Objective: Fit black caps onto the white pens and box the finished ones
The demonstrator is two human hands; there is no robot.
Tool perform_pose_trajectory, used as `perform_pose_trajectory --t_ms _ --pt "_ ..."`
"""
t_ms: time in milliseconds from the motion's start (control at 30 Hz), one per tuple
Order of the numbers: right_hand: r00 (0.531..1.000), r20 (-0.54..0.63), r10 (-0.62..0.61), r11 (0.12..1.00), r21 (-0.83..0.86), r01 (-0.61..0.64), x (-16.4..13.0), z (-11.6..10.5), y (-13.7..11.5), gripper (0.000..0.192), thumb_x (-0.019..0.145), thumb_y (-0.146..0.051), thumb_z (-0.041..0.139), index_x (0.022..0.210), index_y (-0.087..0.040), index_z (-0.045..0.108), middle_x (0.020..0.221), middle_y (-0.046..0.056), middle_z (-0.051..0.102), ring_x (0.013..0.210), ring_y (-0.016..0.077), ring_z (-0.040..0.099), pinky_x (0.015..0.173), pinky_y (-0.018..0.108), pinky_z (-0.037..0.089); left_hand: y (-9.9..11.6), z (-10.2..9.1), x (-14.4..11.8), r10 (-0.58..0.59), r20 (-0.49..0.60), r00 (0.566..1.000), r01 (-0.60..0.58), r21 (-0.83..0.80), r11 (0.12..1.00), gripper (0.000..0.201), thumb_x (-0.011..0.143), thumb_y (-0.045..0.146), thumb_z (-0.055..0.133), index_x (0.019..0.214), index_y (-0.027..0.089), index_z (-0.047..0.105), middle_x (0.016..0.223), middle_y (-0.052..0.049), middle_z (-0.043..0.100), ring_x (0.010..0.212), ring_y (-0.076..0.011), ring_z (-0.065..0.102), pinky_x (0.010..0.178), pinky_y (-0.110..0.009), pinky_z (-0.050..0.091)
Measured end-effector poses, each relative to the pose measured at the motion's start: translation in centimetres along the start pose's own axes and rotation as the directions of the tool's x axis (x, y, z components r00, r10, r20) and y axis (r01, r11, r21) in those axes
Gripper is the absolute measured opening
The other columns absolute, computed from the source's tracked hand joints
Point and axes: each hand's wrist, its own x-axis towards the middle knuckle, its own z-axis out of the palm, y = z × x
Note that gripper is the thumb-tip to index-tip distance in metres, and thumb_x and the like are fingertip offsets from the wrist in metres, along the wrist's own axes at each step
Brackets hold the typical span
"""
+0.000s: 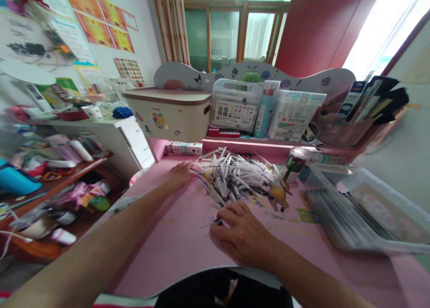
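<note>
A loose pile of white pen barrels (231, 169) covers the back middle of the pink desk (161, 236), with thin dark sticks like refills among them. Small black pieces like pen caps (260, 190) lie along its front right edge. My left hand (179, 174) reaches to the pile's left side; its fingers are blurred, so their grip does not show. In front of the pile, my right hand (238, 229) is closed with bent fingers, low over the desk. A small dark tip shows by its thumb, and most of that thing is hidden.
A clear plastic box (356, 245) holding rows of dark pens stands at the right. Beside the pile is a printed can (296, 164). A small carton (184, 147) lies at the back left. The shelf above carries a beige lidded bin (171, 120) and marker cases (235, 106).
</note>
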Motion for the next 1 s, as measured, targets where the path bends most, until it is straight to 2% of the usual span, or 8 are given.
perform_pose_trajectory --t_ms 100,233,300,467,567,667,800,1000 --pt "1.000 0.011 -0.006 0.999 -0.051 0.007 0.0 0.7 0.6 0.009 0.096 -0.025 0.058 0.093 -0.021 0.066 0.098 0.005 0.062 0.096 0.0202 0.047 0.087 0.037 0.033 0.8 -0.1 -1.1 0.041 0.004 0.999 -0.041 0.034 0.999 0.038 0.089 0.016 0.046 0.123 0.020 0.063 0.120 -0.013 0.066 0.111 -0.0277 0.060 0.098 -0.039 0.044" --pt "0.999 -0.036 0.031 0.997 -0.076 -0.034 -0.3 1.4 2.0 0.005 0.091 -0.022 0.066 0.086 -0.020 0.068 0.093 0.005 0.062 0.090 0.0190 0.047 0.082 0.034 0.033 3.3 -0.6 -2.7 0.148 0.037 0.988 -0.150 0.043 0.988 0.034 0.087 0.013 0.049 0.113 0.021 0.070 0.113 -0.012 0.067 0.106 -0.0273 0.061 0.094 -0.038 0.046" --pt "0.995 -0.065 0.074 0.994 -0.075 -0.079 -0.5 1.6 2.5 0.008 0.089 -0.020 0.067 0.082 -0.019 0.069 0.090 0.005 0.061 0.089 0.0188 0.046 0.081 0.033 0.034 4.6 -0.7 -3.4 0.200 0.053 0.978 -0.202 0.028 0.979 0.033 0.086 0.013 0.051 0.110 0.024 0.071 0.107 -0.009 0.068 0.101 -0.0253 0.062 0.092 -0.036 0.047" --pt "0.981 -0.126 0.147 0.985 -0.072 -0.156 -0.9 1.5 3.5 0.015 0.090 -0.017 0.064 0.076 -0.019 0.070 0.083 0.005 0.060 0.087 0.0188 0.046 0.077 0.033 0.034 6.7 -0.4 -4.3 0.243 0.040 0.969 -0.243 -0.007 0.970 0.034 0.086 0.014 0.050 0.112 0.022 0.071 0.103 -0.011 0.068 0.099 -0.0273 0.063 0.088 -0.038 0.049" --pt "0.975 -0.121 0.187 0.978 -0.074 -0.196 -1.1 1.0 4.0 0.018 0.090 -0.016 0.062 0.075 -0.020 0.071 0.082 0.005 0.060 0.085 0.0189 0.047 0.075 0.033 0.035 7.0 -0.4 -4.4 0.242 0.045 0.969 -0.241 -0.027 0.970 0.037 0.086 0.011 0.047 0.113 0.021 0.070 0.103 -0.011 0.068 0.098 -0.0271 0.063 0.087 -0.038 0.050" --pt "0.951 -0.116 0.288 0.953 -0.057 -0.296 -1.3 0.3 4.1 0.019 0.090 -0.015 0.060 0.074 -0.020 0.069 0.085 0.005 0.060 0.088 0.0196 0.049 0.077 0.034 0.036 6.7 -0.7 -4.2 0.243 0.070 0.967 -0.240 -0.058 0.969 0.036 0.085 0.011 0.048 0.109 0.021 0.072 0.104 -0.010 0.070 0.099 -0.0256 0.064 0.089 -0.036 0.050" --pt "0.925 -0.090 0.368 0.928 -0.035 -0.372 -1.3 -0.4 4.0 0.012 0.087 -0.012 0.060 0.077 -0.019 0.063 0.089 0.004 0.060 0.092 0.0212 0.051 0.081 0.034 0.038 6.1 -1.2 -4.0 0.220 0.099 0.970 -0.211 -0.094 0.973 0.030 0.082 0.014 0.053 0.101 0.022 0.075 0.100 -0.009 0.073 0.096 -0.0248 0.066 0.088 -0.034 0.051" --pt "0.904 -0.131 0.407 0.909 -0.040 -0.415 -1.1 0.0 3.7 0.008 0.084 -0.012 0.063 0.089 -0.019 0.061 0.094 0.005 0.062 0.094 0.0226 0.052 0.083 0.035 0.040 6.4 -2.3 -4.9 0.194 0.059 0.979 -0.184 -0.139 0.973 0.035 0.085 0.013 0.049 0.112 0.019 0.071 0.112 -0.012 0.069 0.106 -0.0247 0.064 0.096 -0.035 0.048"
